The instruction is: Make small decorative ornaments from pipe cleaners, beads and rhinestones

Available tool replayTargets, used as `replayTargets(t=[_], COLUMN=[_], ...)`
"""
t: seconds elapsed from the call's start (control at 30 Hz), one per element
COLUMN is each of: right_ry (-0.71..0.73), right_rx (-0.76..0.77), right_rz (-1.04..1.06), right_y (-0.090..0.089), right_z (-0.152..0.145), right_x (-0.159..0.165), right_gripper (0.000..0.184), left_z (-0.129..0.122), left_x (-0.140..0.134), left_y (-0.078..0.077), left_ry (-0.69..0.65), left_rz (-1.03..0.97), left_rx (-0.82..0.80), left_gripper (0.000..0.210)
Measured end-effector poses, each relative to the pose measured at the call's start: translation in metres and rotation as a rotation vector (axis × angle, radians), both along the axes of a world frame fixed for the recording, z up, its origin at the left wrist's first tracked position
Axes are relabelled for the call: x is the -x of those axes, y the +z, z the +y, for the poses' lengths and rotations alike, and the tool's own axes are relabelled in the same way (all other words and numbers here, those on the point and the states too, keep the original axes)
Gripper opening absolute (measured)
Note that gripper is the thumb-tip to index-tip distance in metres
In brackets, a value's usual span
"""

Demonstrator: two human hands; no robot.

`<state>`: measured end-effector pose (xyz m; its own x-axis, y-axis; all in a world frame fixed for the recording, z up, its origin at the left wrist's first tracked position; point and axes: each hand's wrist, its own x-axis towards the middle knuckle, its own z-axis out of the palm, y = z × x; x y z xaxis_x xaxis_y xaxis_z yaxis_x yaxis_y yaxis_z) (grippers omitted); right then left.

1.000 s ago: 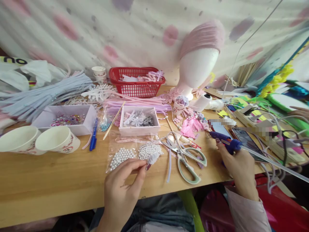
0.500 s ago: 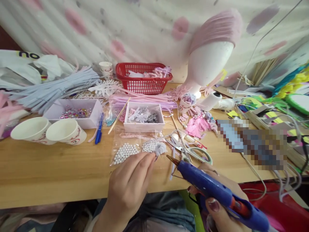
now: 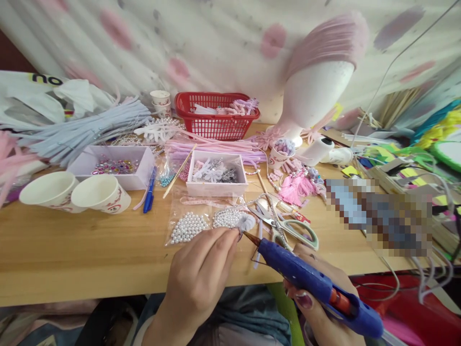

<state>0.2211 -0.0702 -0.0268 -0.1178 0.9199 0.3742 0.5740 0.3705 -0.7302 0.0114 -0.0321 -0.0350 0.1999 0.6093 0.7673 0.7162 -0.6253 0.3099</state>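
Between the fingertips of my left hand (image 3: 201, 274) is a small grey-white fuzzy flower (image 3: 247, 222), pinched at its lower side. My right hand (image 3: 317, 288) is wrapped round a blue hot glue gun (image 3: 298, 269), whose brown nozzle points up and left. The nozzle tip is at the flower's underside, close to my left fingertips; whether it touches cannot be made out. Behind the flower lie white pearl beads (image 3: 190, 228) on clear plastic. Scissors (image 3: 288, 226) with pale green handles rest just beyond the glue gun.
A white box (image 3: 216, 189) of silvery trims and a lilac box (image 3: 140, 180) of gems stand behind the beads. Two paper cups (image 3: 103, 192) are at left, beside a blue pen (image 3: 149, 194). Farther back are a red basket (image 3: 218, 127) and a white mannequin head (image 3: 311, 91).
The glue gun has moved left, bringing its nozzle from apart to the flower. My left hand and the flower have shifted slightly right in view.
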Motion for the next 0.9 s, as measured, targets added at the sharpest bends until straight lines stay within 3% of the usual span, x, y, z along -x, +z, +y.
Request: replayTargets(t=[0.33, 0.57, 0.9], right_ry=[-0.033, 0.011, 0.036], right_rx=[-0.057, -0.009, 0.024], right_rz=[0.015, 0.083, 0.092], right_y=[-0.002, 0.008, 0.005], right_z=[-0.001, 0.005, 0.001], right_x=[-0.005, 0.000, 0.002], right_gripper=[0.029, 0.032, 0.034], left_z=[0.000, -0.001, -0.001], left_x=[-0.001, 0.000, 0.001], left_y=[0.000, -0.002, -0.004], left_ry=[-0.034, -0.030, -0.041], left_rz=[-0.063, -0.091, -0.114], left_rx=[-0.017, 0.015, 0.009], left_gripper=[0.010, 0.011, 0.011])
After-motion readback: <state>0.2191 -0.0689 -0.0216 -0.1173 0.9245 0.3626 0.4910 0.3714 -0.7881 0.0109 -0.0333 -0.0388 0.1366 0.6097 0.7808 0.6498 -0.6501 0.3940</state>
